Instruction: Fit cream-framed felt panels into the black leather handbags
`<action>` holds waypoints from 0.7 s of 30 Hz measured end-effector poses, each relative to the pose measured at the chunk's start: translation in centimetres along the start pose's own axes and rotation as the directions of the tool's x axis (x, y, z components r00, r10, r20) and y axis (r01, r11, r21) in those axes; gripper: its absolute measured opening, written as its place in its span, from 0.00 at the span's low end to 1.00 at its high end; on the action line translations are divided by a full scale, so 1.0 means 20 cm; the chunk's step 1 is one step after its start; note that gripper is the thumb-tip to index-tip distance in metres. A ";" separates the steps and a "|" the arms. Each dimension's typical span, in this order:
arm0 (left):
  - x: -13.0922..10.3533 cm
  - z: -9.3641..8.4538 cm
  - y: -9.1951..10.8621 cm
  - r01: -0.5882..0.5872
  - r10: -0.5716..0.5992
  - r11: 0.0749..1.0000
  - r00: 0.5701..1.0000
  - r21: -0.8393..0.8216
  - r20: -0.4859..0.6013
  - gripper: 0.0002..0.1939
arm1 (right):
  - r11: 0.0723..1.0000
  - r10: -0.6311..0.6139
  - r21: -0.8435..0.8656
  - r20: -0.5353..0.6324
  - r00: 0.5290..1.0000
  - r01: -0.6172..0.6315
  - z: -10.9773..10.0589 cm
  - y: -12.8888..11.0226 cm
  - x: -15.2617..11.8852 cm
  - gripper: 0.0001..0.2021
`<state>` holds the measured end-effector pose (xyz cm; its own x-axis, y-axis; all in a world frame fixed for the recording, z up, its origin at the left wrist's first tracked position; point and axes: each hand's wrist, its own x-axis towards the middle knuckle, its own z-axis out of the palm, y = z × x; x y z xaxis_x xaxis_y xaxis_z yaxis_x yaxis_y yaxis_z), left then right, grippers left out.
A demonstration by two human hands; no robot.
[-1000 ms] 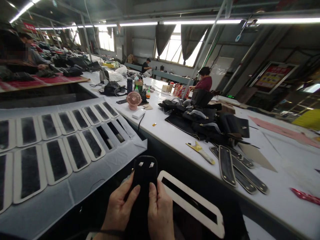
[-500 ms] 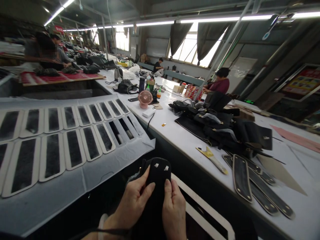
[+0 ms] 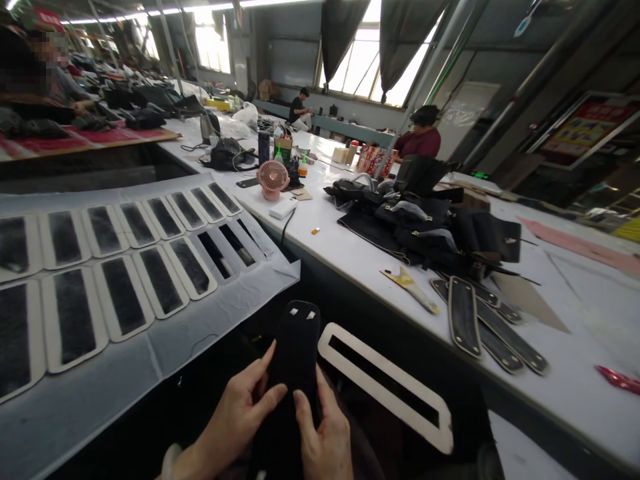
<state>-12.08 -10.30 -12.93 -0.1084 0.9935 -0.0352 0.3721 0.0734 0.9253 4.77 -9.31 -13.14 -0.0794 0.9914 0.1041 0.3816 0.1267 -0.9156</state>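
Observation:
A long black padded strap piece (image 3: 296,347) with a rounded end stands out in front of me, two small pale tabs showing near its tip. My left hand (image 3: 245,403) grips its left edge, thumb on the face. My right hand (image 3: 323,427) holds the right edge lower down, thumb also on the face. The lower part of the piece runs down out of view. Just to its right lies a cream-bordered rounded frame panel (image 3: 390,383) with a long dark slot, apart from my fingers.
At left, a covered table (image 3: 165,333) bears rows of pale-bordered dark panels. The white table (image 3: 350,267) holds a pink fan (image 3: 273,179), a yellow-handled tool (image 3: 411,291), black straps with studs (image 3: 465,317) and a pile of black bags (image 3: 425,227). Other people sit farther back.
My view has tilted down and turned right. Both hands have slid lower along the strap piece, baring more of its end. The cream-bordered panel now shows fully.

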 end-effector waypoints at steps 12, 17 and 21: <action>-0.15 0.09 -0.03 -0.048 0.048 0.999 0.999 -0.026 0.022 0.36 | 0.990 0.111 -0.091 -0.004 0.994 -0.111 0.00 -0.09 -0.06 0.30; -0.12 0.10 0.06 0.002 -0.005 0.996 0.999 -0.086 -0.035 0.35 | 0.984 0.166 0.058 0.041 0.985 -0.168 -0.02 -0.17 -0.02 0.25; -0.12 0.10 0.09 0.058 -0.062 0.986 0.998 -0.157 -0.027 0.36 | 0.963 0.205 0.170 0.053 0.977 -0.211 -0.04 -0.18 -0.01 0.22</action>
<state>-9.25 -12.28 -12.04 -0.1561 0.9843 -0.0828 0.2156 0.1157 0.9696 4.04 -9.97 -9.51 -0.0479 0.9932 -0.1062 0.2277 -0.0927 -0.9693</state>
